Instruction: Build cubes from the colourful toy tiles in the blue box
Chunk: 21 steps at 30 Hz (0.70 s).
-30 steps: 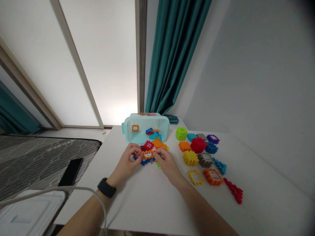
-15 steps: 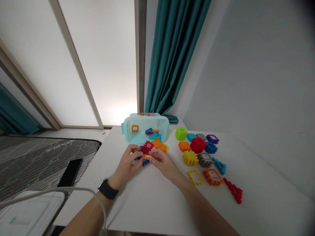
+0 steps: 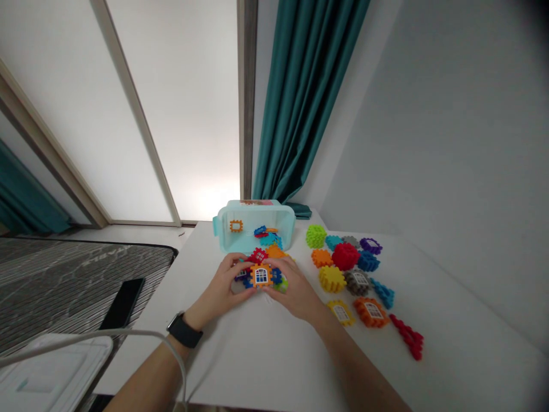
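Note:
Between my two hands is an orange building tile with a white window grid [image 3: 261, 276], its face turned up toward me. My left hand [image 3: 227, 284] pinches it along the left side, and my right hand [image 3: 291, 289] grips the right side. Dark blue pieces [image 3: 277, 277] show just behind the tile, partly covered by my fingers. A red window tile [image 3: 258, 256] and an orange tile [image 3: 275, 251] lie beyond my fingertips. A bit of a lime green piece [image 3: 282, 284] peeks out by my right fingers.
A pale turquoise bin [image 3: 291, 220] lies on its side at the back with several tiles inside. To the right are several stacked tiles, among them a yellow stack [image 3: 331, 279], a red cluster [image 3: 345, 256] and an orange window stack [image 3: 371, 312]. A cable [image 3: 128, 332] crosses at lower left.
The orange tile, earlier seen nearly edge-on between my fingers, is now tilted so its window face shows. My hands stay in about the same place; the other pieces have not visibly moved.

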Available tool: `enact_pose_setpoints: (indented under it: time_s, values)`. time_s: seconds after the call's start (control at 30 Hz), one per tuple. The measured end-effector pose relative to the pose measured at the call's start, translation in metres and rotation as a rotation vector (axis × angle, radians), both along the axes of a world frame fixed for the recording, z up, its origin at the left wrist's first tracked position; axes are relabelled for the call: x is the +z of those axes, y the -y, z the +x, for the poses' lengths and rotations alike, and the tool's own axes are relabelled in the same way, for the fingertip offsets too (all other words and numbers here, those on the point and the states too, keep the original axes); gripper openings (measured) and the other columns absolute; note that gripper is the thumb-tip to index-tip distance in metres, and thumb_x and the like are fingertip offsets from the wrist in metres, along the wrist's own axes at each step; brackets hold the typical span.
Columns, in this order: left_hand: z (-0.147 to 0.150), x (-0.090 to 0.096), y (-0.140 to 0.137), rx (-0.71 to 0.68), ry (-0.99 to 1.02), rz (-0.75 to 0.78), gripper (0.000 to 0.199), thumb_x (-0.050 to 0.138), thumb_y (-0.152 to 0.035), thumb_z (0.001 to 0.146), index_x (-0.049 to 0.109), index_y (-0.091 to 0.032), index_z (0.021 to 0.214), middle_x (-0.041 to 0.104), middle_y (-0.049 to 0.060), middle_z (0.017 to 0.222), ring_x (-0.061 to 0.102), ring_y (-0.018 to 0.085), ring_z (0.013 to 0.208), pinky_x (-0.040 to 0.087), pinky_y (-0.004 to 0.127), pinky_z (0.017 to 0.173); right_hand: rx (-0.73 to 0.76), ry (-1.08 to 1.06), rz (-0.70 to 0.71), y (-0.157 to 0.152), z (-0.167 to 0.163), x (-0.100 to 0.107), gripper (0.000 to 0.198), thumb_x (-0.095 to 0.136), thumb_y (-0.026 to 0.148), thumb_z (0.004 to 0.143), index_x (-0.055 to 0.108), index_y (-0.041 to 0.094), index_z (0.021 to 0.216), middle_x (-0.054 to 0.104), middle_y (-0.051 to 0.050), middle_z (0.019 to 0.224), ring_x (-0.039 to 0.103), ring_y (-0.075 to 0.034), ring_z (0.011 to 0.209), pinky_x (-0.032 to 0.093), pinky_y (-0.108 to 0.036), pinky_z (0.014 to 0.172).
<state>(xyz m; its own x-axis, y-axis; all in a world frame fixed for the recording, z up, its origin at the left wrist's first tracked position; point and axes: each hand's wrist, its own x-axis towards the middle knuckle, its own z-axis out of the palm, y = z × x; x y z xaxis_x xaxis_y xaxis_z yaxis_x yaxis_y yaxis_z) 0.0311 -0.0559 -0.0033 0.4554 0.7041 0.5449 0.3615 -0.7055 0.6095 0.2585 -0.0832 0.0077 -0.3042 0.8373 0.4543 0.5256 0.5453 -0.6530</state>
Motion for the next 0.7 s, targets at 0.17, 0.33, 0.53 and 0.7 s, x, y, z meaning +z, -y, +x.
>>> enact_pose_setpoints:
  time_s: [0.17, 0.33, 0.53, 0.7]
  values:
    - [-0.002, -0.003, -0.001, 0.03, -0.028, 0.058, 0.045, 0.076, -0.032, 0.08, 0.062, -0.024, 0.122, 0.057, 0.013, 0.125, 0.057, 0.029, 0.116, 0.049, 0.047, 0.1, 0.013, 0.049, 0.062, 0.002, -0.003, -0.002, 0.051, 0.069, 0.03, 0.087, 0.053, 0.028, 0.135, 0.064, -0.01, 0.127, 0.056, -0.028, 0.12, 0.045, -0.049, 0.105]
    - [-0.004, -0.003, -0.001, 0.033, 0.023, 0.046, 0.045, 0.076, -0.034, 0.081, 0.063, -0.026, 0.123, 0.058, 0.012, 0.123, 0.057, 0.028, 0.114, 0.05, 0.045, 0.098, 0.019, 0.073, 0.132, 0.003, -0.006, 0.0, 0.049, 0.065, 0.031, 0.09, 0.051, 0.029, 0.137, 0.063, -0.009, 0.131, 0.056, -0.028, 0.123, 0.043, -0.05, 0.108]
    - [-0.001, -0.002, 0.003, 0.042, 0.034, 0.073, 0.044, 0.076, -0.036, 0.082, 0.063, -0.027, 0.123, 0.055, 0.012, 0.125, 0.057, 0.027, 0.112, 0.05, 0.045, 0.097, 0.017, 0.125, 0.255, 0.011, -0.004, 0.005, 0.043, 0.062, 0.027, 0.092, 0.053, 0.026, 0.134, 0.061, -0.011, 0.132, 0.055, -0.028, 0.124, 0.043, -0.051, 0.108]
    - [0.016, 0.007, 0.012, 0.025, 0.044, 0.064, 0.045, 0.077, -0.036, 0.08, 0.063, -0.026, 0.122, 0.056, 0.012, 0.122, 0.057, 0.028, 0.113, 0.051, 0.045, 0.096, -0.029, 0.16, 0.307, 0.027, 0.01, 0.013, 0.047, 0.061, 0.024, 0.092, 0.05, 0.027, 0.138, 0.062, -0.011, 0.131, 0.057, -0.028, 0.123, 0.046, -0.05, 0.105]
